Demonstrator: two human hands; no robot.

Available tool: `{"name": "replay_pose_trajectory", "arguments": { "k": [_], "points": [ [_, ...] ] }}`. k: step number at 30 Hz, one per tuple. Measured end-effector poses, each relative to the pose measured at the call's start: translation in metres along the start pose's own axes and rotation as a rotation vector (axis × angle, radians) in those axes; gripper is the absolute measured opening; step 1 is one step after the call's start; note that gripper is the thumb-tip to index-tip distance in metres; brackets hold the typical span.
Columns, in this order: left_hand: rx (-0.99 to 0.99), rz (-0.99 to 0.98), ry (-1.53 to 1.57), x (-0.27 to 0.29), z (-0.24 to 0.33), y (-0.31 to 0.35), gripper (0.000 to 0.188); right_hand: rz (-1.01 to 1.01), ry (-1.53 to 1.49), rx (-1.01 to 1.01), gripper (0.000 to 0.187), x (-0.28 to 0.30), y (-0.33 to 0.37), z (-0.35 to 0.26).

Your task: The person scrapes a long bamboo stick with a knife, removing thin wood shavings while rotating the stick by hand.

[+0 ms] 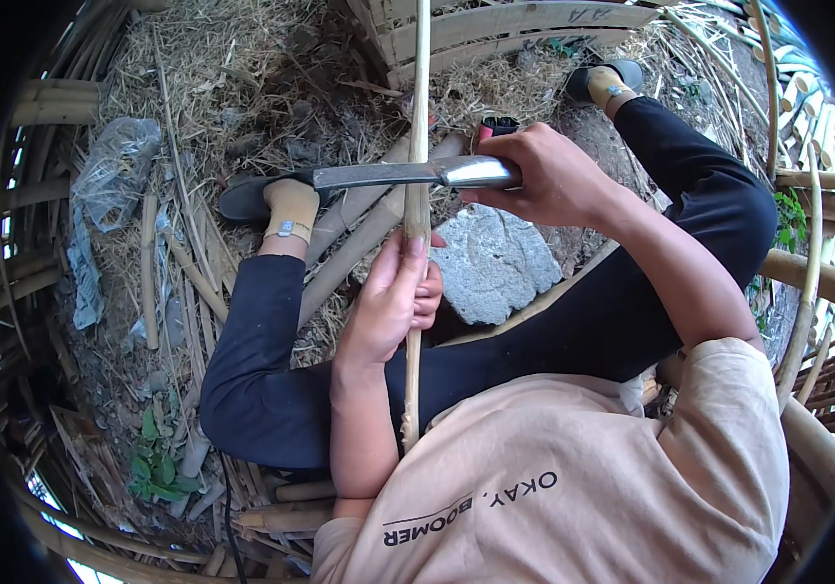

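A long, pale wooden stick [420, 78] runs from my waist up past the top of the view. Closed around its middle is my left hand [383, 302], thumb lying along the stick. My right hand [559, 175] grips the shiny handle end of a large knife [369, 175]. The dark blade points left and crosses the stick just above my left thumb, seeming to touch it. Shavings or rough bits cling to the stick's lower end, near my shirt.
Between my legs lies a grey stone [495, 265], beside bamboo poles [349, 243] on straw-covered ground. A clear plastic bag [118, 170] and a leafy plant [157, 462] are at left. Wooden slats [515, 24] stand ahead; cut bamboo [821, 117] is piled at far right.
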State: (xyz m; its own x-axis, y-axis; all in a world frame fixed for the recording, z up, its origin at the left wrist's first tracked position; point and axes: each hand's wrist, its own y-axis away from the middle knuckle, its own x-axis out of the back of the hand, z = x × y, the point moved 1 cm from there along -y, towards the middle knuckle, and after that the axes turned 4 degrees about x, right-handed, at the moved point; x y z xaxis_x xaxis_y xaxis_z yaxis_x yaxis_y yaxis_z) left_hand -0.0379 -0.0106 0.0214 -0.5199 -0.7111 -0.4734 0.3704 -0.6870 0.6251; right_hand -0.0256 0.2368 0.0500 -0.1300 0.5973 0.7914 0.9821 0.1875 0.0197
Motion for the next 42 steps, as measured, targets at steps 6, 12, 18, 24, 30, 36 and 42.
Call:
{"name": "replay_pose_trajectory", "arguments": {
  "k": [6, 12, 18, 24, 30, 36, 42],
  "points": [
    [-0.188, 0.122, 0.062, -0.008, -0.004, -0.008, 0.026, 0.096, -0.040, 0.102, 0.030, -0.008, 0.000, 0.006],
    [-0.147, 0.251, 0.063, -0.013, -0.004, -0.009, 0.030, 0.009, 0.079, 0.051, 0.022, -0.017, 0.002, 0.018],
    [-0.224, 0.233, 0.091, -0.012, -0.015, -0.013, 0.032, -0.037, 0.167, -0.090, 0.030, -0.016, 0.002, 0.016],
    [-0.198, 0.052, 0.283, -0.011, -0.008, -0.011, 0.036, -0.023, 0.136, -0.075, 0.022, -0.008, 0.002, 0.004],
    [-0.199, -0.044, 0.336, -0.007, -0.011, -0.016, 0.035, 0.002, 0.236, 0.001, 0.018, -0.018, 0.008, 0.019],
    [-0.186, -0.041, 0.377, -0.009, -0.013, -0.014, 0.035, -0.002, 0.209, -0.060, 0.015, -0.015, 0.004, 0.003],
    [-0.196, 0.042, 0.315, -0.019, -0.020, -0.015, 0.038, 0.049, 0.267, -0.105, 0.014, -0.026, 0.003, 0.012]
  ]
}}
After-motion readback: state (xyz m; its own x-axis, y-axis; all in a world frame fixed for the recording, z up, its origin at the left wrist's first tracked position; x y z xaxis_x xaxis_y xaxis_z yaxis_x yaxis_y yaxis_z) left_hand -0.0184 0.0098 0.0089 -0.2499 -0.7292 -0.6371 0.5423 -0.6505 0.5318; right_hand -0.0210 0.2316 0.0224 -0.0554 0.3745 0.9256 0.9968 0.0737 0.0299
